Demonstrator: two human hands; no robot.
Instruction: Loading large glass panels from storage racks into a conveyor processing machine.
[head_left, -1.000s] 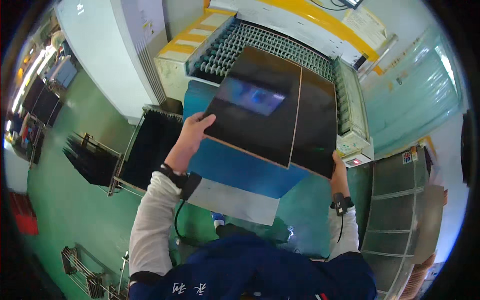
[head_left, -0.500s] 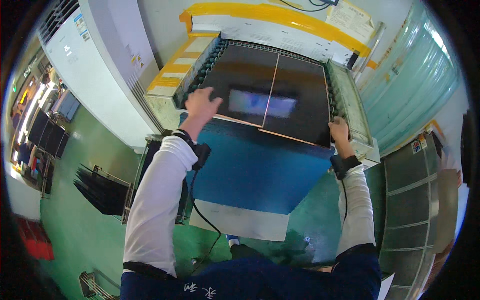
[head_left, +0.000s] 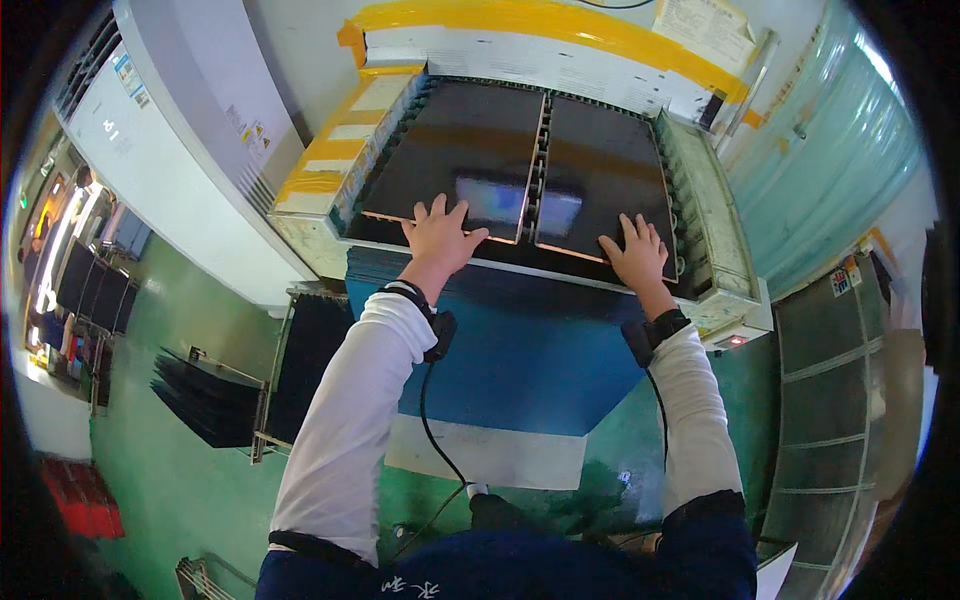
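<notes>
Two dark, glossy panels with copper-coloured edges, a left panel (head_left: 450, 140) and a right panel (head_left: 605, 160), lie side by side on a roller bed (head_left: 541, 160). A narrow gap between them shows the rollers. My left hand (head_left: 439, 240) rests with spread fingers on the left panel's near edge. On the near edge of the right panel lies my right hand (head_left: 638, 252), its fingers also apart. Neither hand grips anything. Below the bed's front stands a tall stack of blue sheets (head_left: 510, 345).
Yellow-taped side rails (head_left: 325, 160) and a pale right rail (head_left: 715, 200) flank the bed. A white cabinet (head_left: 190, 190) stands left, near a rack of dark panels (head_left: 205, 400). Clear plastic curtain (head_left: 820, 150) and a grey shelf rack (head_left: 825, 400) are at right.
Both panels have moved farther onto the rollers, and a gap has opened between them. My hands have shifted inward, the right one from the panel's side edge onto its near edge.
</notes>
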